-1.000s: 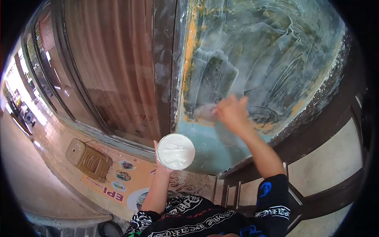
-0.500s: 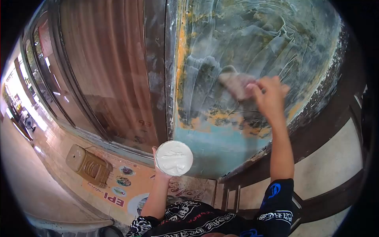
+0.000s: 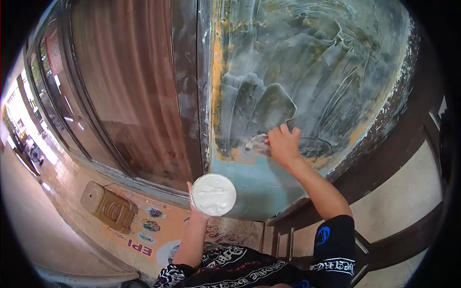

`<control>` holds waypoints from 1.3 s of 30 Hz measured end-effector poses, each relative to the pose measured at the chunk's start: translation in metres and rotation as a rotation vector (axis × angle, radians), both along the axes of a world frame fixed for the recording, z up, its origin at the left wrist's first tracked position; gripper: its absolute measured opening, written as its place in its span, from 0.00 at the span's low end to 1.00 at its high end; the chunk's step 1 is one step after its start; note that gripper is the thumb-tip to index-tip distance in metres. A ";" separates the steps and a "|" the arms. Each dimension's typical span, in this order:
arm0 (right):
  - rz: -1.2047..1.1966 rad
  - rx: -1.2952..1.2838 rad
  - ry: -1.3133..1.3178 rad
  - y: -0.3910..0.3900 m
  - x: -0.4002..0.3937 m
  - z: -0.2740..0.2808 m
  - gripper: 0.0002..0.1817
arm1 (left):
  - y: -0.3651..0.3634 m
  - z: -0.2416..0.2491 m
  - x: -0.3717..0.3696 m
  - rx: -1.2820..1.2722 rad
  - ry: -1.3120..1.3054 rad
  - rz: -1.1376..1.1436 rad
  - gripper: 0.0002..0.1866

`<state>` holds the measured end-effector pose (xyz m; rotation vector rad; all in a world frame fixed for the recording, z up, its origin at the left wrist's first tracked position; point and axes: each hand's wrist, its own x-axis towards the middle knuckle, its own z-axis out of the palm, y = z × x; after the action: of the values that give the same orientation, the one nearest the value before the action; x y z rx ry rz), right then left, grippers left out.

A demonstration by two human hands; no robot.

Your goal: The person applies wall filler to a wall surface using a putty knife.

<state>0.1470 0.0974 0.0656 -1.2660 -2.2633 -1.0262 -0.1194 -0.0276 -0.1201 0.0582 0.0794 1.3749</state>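
My left hand [image 3: 198, 214] is wrapped round the side of a round tub of white putty [image 3: 213, 194], held level below the wall with its open top facing me. Fingers of my right hand [image 3: 284, 146] are closed on a flat, pale putty spreader [image 3: 257, 143], partly hidden by the hand. It is pressed low against the wall panel [image 3: 307, 77], where whitish smears and curved ridges cover a dark, patchy surface. Just under my right hand the panel shows bare turquoise paint [image 3: 245, 170] with orange patches along the border.
Left of the panel stands a dark-framed window [image 3: 129, 96] with a brown curtain behind the glass. A brown plastic stool [image 3: 109, 206] lies on an orange printed banner [image 3: 144, 235] on the floor. Dark wooden framing [image 3: 379, 158] borders the right side.
My right hand has swept the spreader down and to the left across the panel, leaving a fresh curved ridge of putty. My left hand keeps the tub in nearly the same place.
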 end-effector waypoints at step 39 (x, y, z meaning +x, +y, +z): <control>-0.071 0.107 0.324 -0.026 0.015 0.036 0.11 | -0.008 -0.003 -0.007 0.036 -0.034 -0.052 0.46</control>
<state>0.1622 0.0716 0.1021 -1.3647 -1.9084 -0.8798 -0.1267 -0.0354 -0.1232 0.0661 0.0249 1.3245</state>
